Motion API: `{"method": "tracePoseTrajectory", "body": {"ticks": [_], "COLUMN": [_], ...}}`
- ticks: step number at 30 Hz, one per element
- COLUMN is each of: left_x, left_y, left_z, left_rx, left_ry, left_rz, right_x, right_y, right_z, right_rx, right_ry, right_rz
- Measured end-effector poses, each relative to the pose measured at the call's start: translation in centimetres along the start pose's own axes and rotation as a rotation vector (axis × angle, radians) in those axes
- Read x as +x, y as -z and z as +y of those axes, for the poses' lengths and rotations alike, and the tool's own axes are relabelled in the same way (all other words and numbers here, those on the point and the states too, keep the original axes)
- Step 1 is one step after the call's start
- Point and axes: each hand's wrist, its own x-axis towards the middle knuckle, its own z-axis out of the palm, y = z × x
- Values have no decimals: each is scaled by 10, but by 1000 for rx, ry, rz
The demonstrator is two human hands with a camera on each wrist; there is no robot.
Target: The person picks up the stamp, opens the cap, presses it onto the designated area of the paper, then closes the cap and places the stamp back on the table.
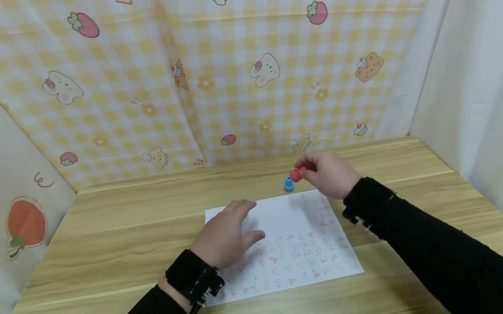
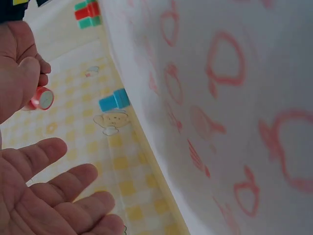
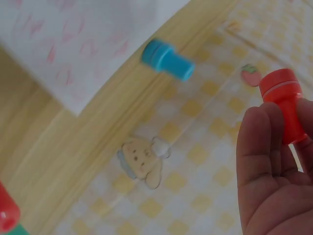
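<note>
My right hand [image 1: 333,175] pinches a small red stamp [image 1: 298,174] between thumb and fingers, raised just past the far edge of the paper. In the left wrist view the red stamp's pale round face [image 2: 46,99] shows. Close by, a blue stamp [image 1: 289,185] stands upright on the table; the right wrist view shows the blue stamp [image 3: 167,59] beside the paper. Over the left part of the white paper [image 1: 281,213] my left hand [image 1: 226,237] is spread, fingers apart, holding nothing. Rows of small red printed marks run along the paper's near and right sides.
A red and green thing [image 2: 87,13], perhaps another stamp, stands beyond the paper; my right hand seems to hide it in the head view. A yellow checked cloth [image 1: 216,73] hangs behind the wooden table [image 1: 118,231], with white cloth [image 1: 491,53] at the sides.
</note>
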Motion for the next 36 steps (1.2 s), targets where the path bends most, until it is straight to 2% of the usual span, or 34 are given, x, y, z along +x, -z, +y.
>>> {"method": "tracePoseTrajectory", "body": {"ticks": [4,9,16,22,29,36], "left_x": [3,6,9,7,7,6], "left_y": [0,0,2,3,2,2], "left_z": [-5,-9,-9,-8,-7,-7], "left_rx": [81,136,130,136,132,134], "left_ry": [11,33,67,66,58,52], "left_rz": [-19,-37,-43,-49,-43,-46], "right_x": [17,33,50,55,55,57], "right_y": [0,-4,-15,-22,-27,-29], "right_z": [7,17,28,31,31,31], "right_rx": [-98,-174,-322,-358,-336,-359], "right_ry": [-23,-84,-31,-37,-60,-66], "right_rz": [-8,-70,-107,-117,-130,-137]}}
